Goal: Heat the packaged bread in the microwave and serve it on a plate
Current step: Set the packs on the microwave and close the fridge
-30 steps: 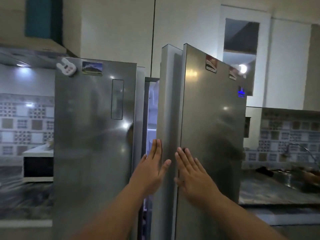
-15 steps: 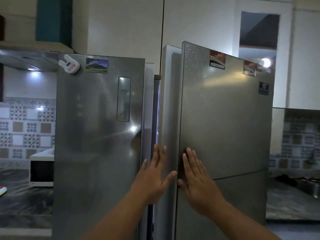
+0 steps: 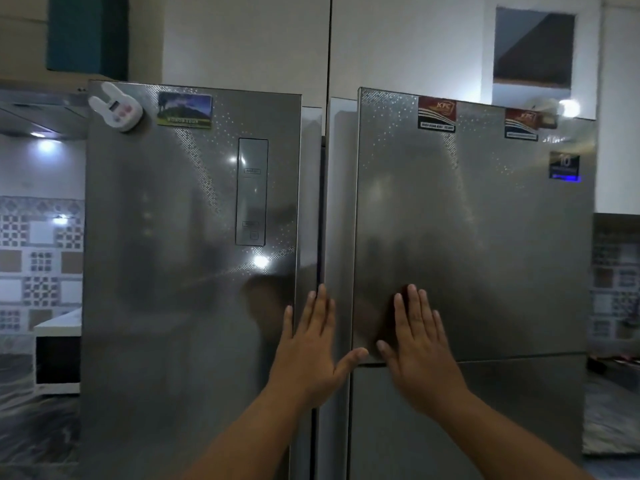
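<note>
A steel side-by-side fridge fills the view, with its left door [image 3: 180, 271] and right door [image 3: 478, 244] both shut. My left hand [image 3: 311, 348] lies flat with fingers spread on the inner edge of the right door, over the seam. My right hand [image 3: 419, 344] presses flat on the right door's face, just beside it. Neither hand holds anything. A white microwave [image 3: 57, 358] stands on the counter to the left, half hidden by the fridge. No bread or plate is in sight.
A rabbit magnet [image 3: 116, 107] and a picture magnet [image 3: 184, 110] sit on the left door. A dark marbled counter [image 3: 34, 431] runs on the left and another counter [image 3: 613, 414] on the right. Patterned tiles [image 3: 38, 268] cover the wall.
The right fridge door has swung from ajar to shut under both hands; the lit gap between the doors is gone. The view has moved closer.
</note>
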